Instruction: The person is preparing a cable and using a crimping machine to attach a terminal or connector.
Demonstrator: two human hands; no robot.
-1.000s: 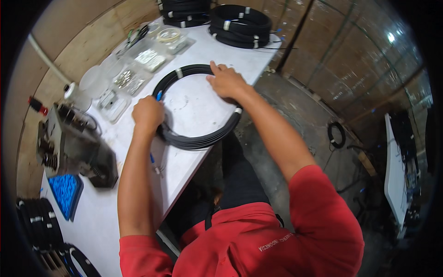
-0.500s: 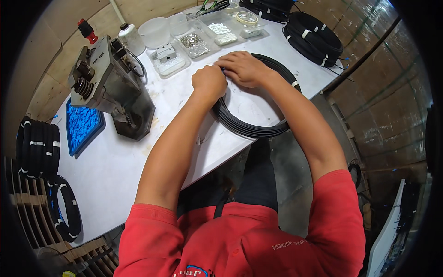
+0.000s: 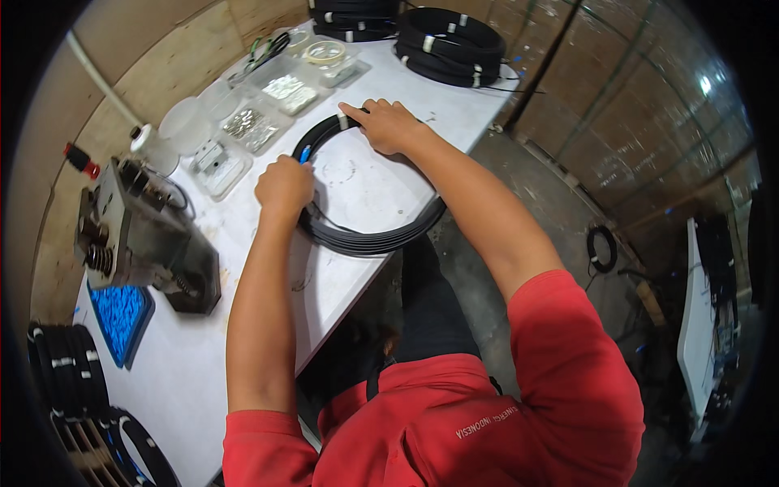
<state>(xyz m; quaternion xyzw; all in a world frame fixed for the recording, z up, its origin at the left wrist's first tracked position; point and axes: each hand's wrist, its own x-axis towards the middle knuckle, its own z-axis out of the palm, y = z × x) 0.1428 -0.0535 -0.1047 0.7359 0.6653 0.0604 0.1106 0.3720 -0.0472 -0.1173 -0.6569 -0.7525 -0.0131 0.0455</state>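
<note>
A round coil of black cable (image 3: 369,243) lies on the white table and overhangs its front edge. A white band (image 3: 343,122) wraps its far side. My left hand (image 3: 286,187) is closed around the coil's left side, and a blue piece (image 3: 305,154) stands out just beyond its knuckles. Inside the ring, a loose length of cable runs from that hand. Across the far right of the coil lies my right hand (image 3: 391,127), its fingers bent over the cable and its thumb stretched toward the white band. My right forearm hides part of the ring.
At left stands a metal bench press (image 3: 154,235) beside a tray of blue pieces (image 3: 122,325). Clear containers of small parts (image 3: 251,126) line the back. More black coils sit at the back right (image 3: 450,49) and far left (image 3: 69,369); another lies on the floor (image 3: 601,249).
My hands, earlier close together, are now farther apart. A white band now shows beside my right hand, and the blue piece is more exposed. The whole view has swung to the right.
</note>
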